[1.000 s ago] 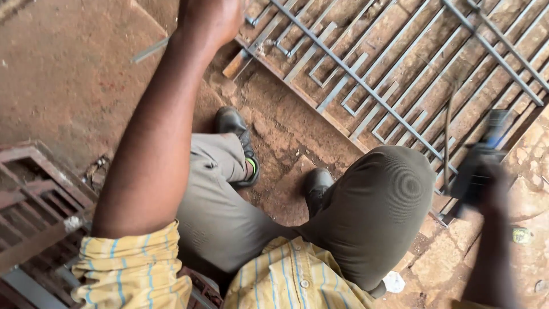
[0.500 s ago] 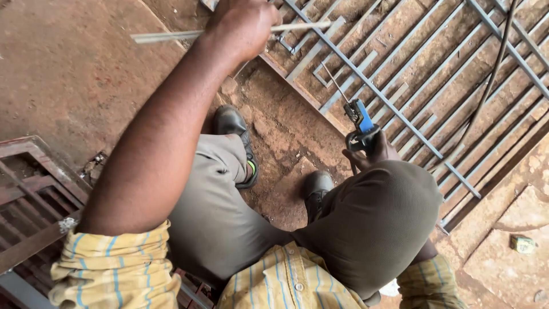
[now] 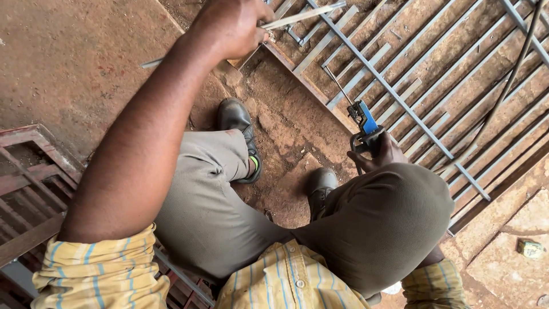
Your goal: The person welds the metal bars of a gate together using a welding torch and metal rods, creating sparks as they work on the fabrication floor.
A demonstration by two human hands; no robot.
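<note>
1. Your left hand (image 3: 231, 26) is closed around a long, thin, pale grey metal strip (image 3: 303, 15). The strip's long axis runs nearly level across the top of the view, rising slightly to the right, with one end at the upper right and the other sticking out past your forearm to the left.
2. Your right hand (image 3: 380, 155) is wrapped tightly around a blue-and-black welding electrode holder (image 3: 364, 122). Its thin rod (image 3: 337, 86) points up and left, toward the grey metal grille of parallel bars (image 3: 434, 74) lying flat on the ground.
3. The strip looks flat, narrow and dull; the holder's jaws grip the rod.
4. A dark cable (image 3: 503, 91) curves across the grille.
5. You crouch on reddish-brown bare earth (image 3: 68, 63); a rusty metal frame (image 3: 28, 171) lies at your left.
</note>
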